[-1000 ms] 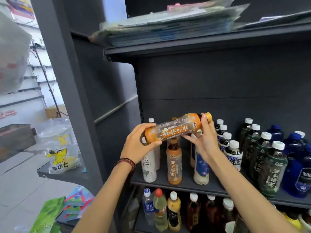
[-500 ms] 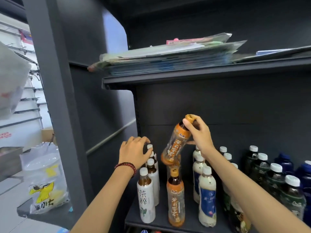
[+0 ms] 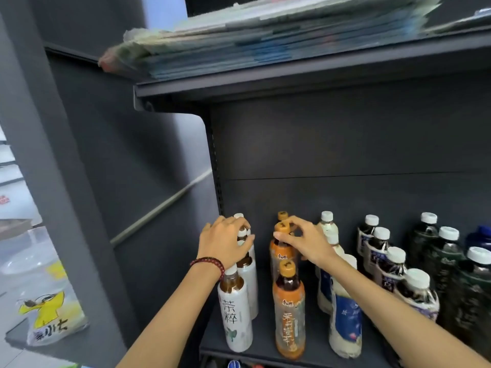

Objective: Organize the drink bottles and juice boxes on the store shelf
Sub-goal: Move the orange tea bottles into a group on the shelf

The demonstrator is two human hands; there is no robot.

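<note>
An orange-capped tea bottle (image 3: 281,254) stands upright in the middle column of the dark shelf (image 3: 265,349). My right hand (image 3: 305,241) grips it round the cap and neck. Another orange tea bottle (image 3: 289,312) stands in front of it, and a third orange cap shows behind. My left hand (image 3: 225,241) curls over the tops of the white-labelled tea bottles in the left column, behind the front white bottle (image 3: 236,312). To the right stand blue-and-white labelled bottles (image 3: 345,322).
Rows of dark bottles with white caps (image 3: 393,264) and dark green bottles (image 3: 449,251) fill the shelf's right side. The upper shelf (image 3: 318,73) holds a stack of flat packets. A grey upright panel (image 3: 87,181) stands at left, with a bagged item (image 3: 50,317) on a ledge.
My right hand has swung the orange bottle from tilted to upright and set it down into the middle column. My left hand stays on the white bottle tops. The view has moved closer.
</note>
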